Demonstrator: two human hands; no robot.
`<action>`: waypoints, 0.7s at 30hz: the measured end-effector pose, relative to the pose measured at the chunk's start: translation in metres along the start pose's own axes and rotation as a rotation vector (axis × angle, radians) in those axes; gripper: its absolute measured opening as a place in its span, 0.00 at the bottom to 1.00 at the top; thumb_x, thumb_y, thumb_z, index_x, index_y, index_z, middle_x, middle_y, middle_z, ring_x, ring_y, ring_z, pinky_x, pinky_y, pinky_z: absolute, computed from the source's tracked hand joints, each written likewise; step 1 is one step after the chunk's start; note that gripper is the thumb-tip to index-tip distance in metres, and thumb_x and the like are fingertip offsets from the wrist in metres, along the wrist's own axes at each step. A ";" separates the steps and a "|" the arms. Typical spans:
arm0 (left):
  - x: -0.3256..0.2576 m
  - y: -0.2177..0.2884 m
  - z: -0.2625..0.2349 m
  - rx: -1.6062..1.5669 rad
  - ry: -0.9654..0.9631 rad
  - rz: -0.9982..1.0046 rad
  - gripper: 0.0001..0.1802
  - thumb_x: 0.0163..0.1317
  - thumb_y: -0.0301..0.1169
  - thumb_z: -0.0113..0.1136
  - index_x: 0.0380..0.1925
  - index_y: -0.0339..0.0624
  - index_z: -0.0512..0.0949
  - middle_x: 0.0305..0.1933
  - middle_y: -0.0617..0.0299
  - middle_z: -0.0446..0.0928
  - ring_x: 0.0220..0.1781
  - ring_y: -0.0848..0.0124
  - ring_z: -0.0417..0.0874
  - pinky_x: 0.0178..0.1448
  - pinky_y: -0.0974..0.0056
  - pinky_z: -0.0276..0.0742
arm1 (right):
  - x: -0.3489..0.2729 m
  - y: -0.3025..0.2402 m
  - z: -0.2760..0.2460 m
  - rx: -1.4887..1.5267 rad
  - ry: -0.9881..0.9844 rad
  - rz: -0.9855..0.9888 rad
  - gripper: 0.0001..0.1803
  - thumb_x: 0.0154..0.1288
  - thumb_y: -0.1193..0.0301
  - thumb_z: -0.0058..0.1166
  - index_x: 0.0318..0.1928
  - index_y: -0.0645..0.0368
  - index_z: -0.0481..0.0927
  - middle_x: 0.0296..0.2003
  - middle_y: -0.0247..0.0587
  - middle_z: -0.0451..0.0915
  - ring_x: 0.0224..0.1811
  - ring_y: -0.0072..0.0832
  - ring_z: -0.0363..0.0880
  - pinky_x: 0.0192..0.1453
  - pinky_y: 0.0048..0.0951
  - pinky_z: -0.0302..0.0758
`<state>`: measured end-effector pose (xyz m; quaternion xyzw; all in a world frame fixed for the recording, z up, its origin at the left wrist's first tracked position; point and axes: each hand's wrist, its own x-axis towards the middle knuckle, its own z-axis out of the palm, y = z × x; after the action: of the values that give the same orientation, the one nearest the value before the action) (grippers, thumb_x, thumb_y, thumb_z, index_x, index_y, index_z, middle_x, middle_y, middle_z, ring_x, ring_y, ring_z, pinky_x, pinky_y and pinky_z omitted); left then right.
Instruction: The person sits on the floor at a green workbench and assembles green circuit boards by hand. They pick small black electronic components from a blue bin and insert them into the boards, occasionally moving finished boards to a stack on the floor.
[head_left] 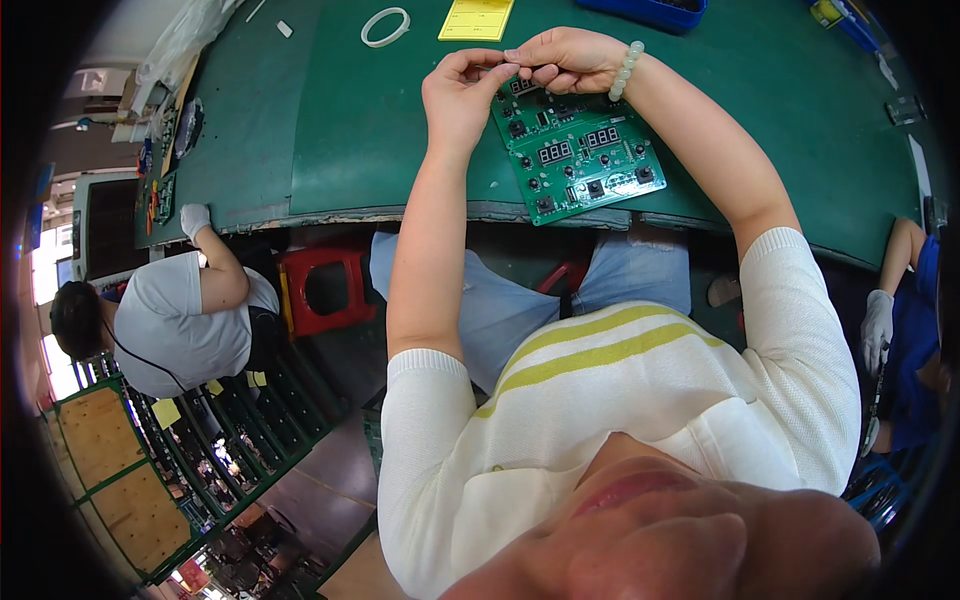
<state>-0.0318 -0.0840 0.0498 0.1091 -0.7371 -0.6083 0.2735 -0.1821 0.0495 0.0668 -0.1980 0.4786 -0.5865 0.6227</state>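
Observation:
A green circuit board point(590, 185) with several black digit displays, black buttons and small parts lies on the green table, its near corner reaching the front edge. Above its far end my left hand point(462, 92) and my right hand point(572, 60) meet, fingertips pinched together. Whatever sits between the fingers is too small to make out. A bracelet of pale beads point(626, 70) circles my right wrist. Both hands cover part of the board's far edge.
Beyond my hands lie a yellow paper pad point(477, 20), a white ring point(385, 27) and a blue tray point(650, 12). On the left, a person point(165, 310) in white sits by a red stool point(328, 290); on the right, a gloved hand point(877, 325) of another person shows.

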 end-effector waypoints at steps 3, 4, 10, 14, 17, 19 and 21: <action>-0.003 0.009 -0.003 0.026 -0.026 -0.041 0.10 0.59 0.22 0.70 0.41 0.33 0.83 0.38 0.60 0.84 0.37 0.77 0.82 0.42 0.74 0.77 | -0.005 0.004 0.002 0.050 0.014 -0.021 0.11 0.72 0.71 0.57 0.46 0.68 0.79 0.30 0.33 0.76 0.21 0.10 0.62 0.16 0.10 0.56; -0.004 0.009 -0.004 -0.033 -0.018 -0.070 0.09 0.60 0.22 0.69 0.41 0.33 0.83 0.37 0.60 0.84 0.37 0.77 0.82 0.41 0.74 0.77 | -0.007 0.006 0.003 0.063 0.022 -0.036 0.11 0.71 0.73 0.57 0.48 0.70 0.80 0.31 0.34 0.77 0.22 0.10 0.63 0.17 0.09 0.57; -0.014 -0.008 -0.010 0.092 -0.029 -0.069 0.07 0.62 0.23 0.66 0.39 0.34 0.85 0.35 0.60 0.83 0.33 0.74 0.82 0.37 0.70 0.77 | -0.024 0.009 -0.010 -0.135 0.150 -0.265 0.17 0.70 0.74 0.58 0.57 0.66 0.79 0.40 0.36 0.81 0.23 0.09 0.62 0.23 0.10 0.60; -0.021 -0.021 -0.008 0.460 -0.068 0.070 0.07 0.59 0.23 0.66 0.38 0.37 0.86 0.33 0.56 0.82 0.31 0.68 0.83 0.38 0.65 0.79 | -0.026 0.022 -0.022 -0.203 0.279 -0.369 0.17 0.69 0.72 0.61 0.56 0.64 0.81 0.36 0.33 0.82 0.24 0.09 0.61 0.23 0.12 0.59; -0.022 -0.021 -0.004 0.539 -0.089 0.038 0.08 0.57 0.24 0.67 0.38 0.38 0.86 0.33 0.55 0.83 0.32 0.67 0.84 0.39 0.64 0.80 | -0.030 0.025 -0.018 -0.300 0.279 -0.453 0.14 0.70 0.70 0.60 0.52 0.62 0.84 0.34 0.31 0.81 0.23 0.09 0.62 0.23 0.13 0.58; -0.019 -0.018 -0.003 0.610 -0.134 -0.007 0.09 0.57 0.25 0.69 0.39 0.38 0.86 0.32 0.57 0.84 0.31 0.72 0.84 0.40 0.67 0.80 | -0.034 0.026 -0.009 -0.440 0.331 -0.466 0.13 0.71 0.67 0.58 0.50 0.61 0.85 0.33 0.28 0.81 0.23 0.08 0.62 0.23 0.13 0.58; -0.019 -0.019 -0.001 0.624 -0.117 0.019 0.08 0.56 0.26 0.69 0.36 0.38 0.86 0.31 0.54 0.83 0.32 0.64 0.84 0.41 0.62 0.80 | -0.032 0.028 -0.001 -0.682 0.438 -0.516 0.14 0.70 0.63 0.58 0.46 0.60 0.87 0.28 0.28 0.80 0.21 0.13 0.66 0.23 0.19 0.63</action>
<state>-0.0189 -0.0804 0.0265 0.1456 -0.9036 -0.3553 0.1898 -0.1634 0.0858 0.0556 -0.3750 0.6990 -0.5592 0.2409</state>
